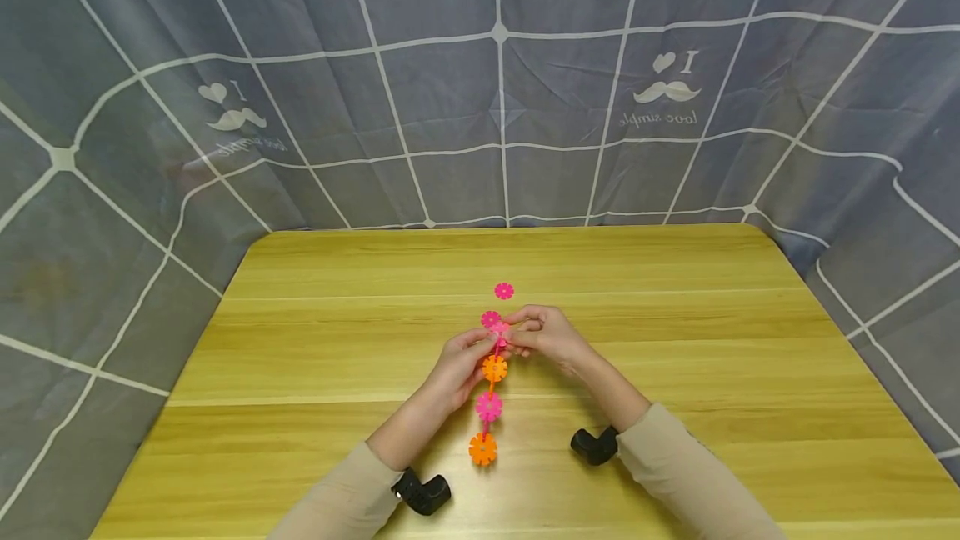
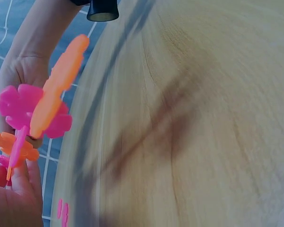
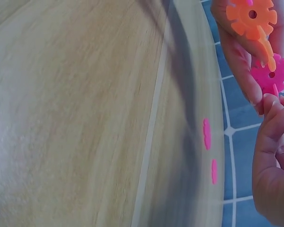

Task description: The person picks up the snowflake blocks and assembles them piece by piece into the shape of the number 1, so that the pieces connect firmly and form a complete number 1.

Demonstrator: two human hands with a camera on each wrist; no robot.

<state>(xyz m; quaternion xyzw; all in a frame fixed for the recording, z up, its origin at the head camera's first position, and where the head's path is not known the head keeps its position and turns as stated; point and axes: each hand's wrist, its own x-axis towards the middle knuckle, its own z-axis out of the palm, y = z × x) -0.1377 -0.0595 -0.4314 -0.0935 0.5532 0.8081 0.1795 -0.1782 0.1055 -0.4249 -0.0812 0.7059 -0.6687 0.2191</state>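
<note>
Beige sleeves [image 1: 345, 486] [image 1: 678, 461], both hands [image 1: 461, 361] [image 1: 553, 335] pinching disc chain [image 1: 489, 407], two pink discs [image 1: 504, 291] beyond

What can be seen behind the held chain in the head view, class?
A pink disc shows whole on the table; a second pink disc lies nearer, its edge seemingly covered by the chain. The tabletop directly behind the chain is hidden.

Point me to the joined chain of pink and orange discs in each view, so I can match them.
Head: the chain runs from between the left hand and right hand toward the bottom, just right of centre.
Left wrist: the chain is at the left side, around mid-height.
Right wrist: the chain is in the upper right corner.
Shared landmark: two separate pink discs lying on the table.
</note>
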